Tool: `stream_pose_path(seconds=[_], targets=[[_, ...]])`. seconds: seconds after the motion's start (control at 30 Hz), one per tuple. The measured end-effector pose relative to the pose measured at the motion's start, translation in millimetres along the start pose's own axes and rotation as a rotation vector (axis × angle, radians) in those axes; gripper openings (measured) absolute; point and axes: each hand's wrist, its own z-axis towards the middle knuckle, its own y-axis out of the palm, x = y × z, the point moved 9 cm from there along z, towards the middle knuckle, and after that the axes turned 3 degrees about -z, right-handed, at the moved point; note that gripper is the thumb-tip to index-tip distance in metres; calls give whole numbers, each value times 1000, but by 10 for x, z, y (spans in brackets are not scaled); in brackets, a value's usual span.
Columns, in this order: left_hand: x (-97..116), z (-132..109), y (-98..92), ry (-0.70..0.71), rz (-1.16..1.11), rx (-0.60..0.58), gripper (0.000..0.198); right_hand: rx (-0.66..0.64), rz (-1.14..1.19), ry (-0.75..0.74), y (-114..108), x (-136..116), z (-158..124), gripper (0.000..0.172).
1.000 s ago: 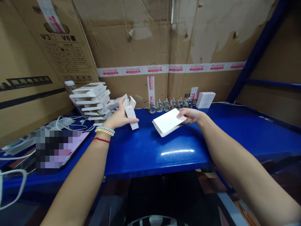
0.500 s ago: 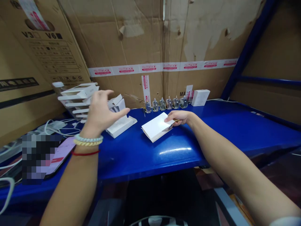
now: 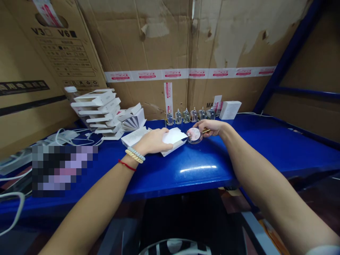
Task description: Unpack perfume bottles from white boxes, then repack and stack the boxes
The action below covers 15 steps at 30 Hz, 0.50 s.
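Note:
My left hand point(image 3: 155, 141) is closed around a small white box point(image 3: 175, 136) just above the blue table, its thumb along the near side. To its right, my right hand point(image 3: 211, 126) grips a round clear glass bottle point(image 3: 194, 135) by its gold-coloured neck. Pinkish colour shows in the flat face of the bottle. The bottle sits close to the box's right end; whether they touch I cannot tell. Left of the box lies an open white carton point(image 3: 132, 137), partly behind my left hand.
Several small glass bottles point(image 3: 186, 117) stand in a row at the back, beside a closed white box point(image 3: 230, 110). White cartons point(image 3: 102, 110) are stacked at left, next to one with a grey striped inside point(image 3: 134, 122). Cables point(image 3: 70, 138) and a blurred-out patch lie farther left.
My left hand has come down from beside the stack and taken the white box. My right hand, which held that box, now shows the round bottle in its grip.

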Motion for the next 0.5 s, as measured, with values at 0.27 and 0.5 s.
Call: stream_pose_path(seconds=[0.27, 0.5], targets=[[-156, -52, -126, -41, 152, 70, 39, 176, -62, -83, -188, -179, -210, 29], [464, -90, -69, 133, -55, 328, 43, 163, -338, -231, 125, -528, -335, 33]])
